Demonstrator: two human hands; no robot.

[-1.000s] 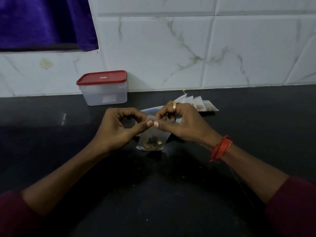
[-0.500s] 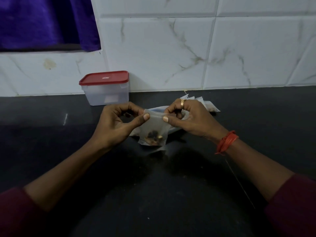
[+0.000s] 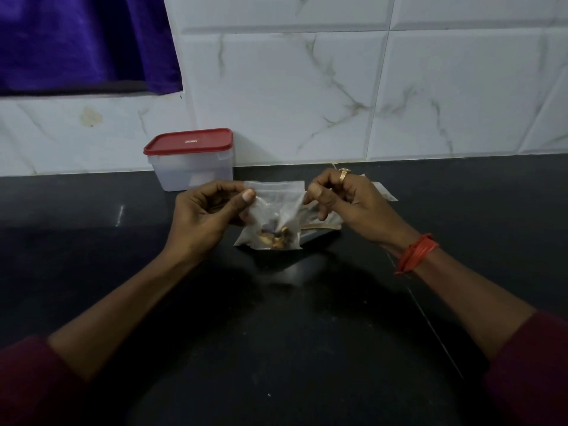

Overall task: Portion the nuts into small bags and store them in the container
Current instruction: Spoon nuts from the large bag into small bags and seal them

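A small clear zip bag hangs upright above the black counter, with a few nuts lying in its bottom. My left hand pinches the bag's top left corner between thumb and fingers. My right hand, with a ring on one finger, pinches the top right corner. The bag's top strip is stretched flat between the two hands. A clear plastic container with a red lid on it stands at the wall, behind and left of my left hand.
More clear bags lie on the counter under and behind my right hand, one edge showing at the far right. The black counter meets a white tiled wall. A purple cloth hangs at the upper left.
My hands have moved apart along the bag's top, from pinching together at its middle to holding its two corners. The bag has risen a little.
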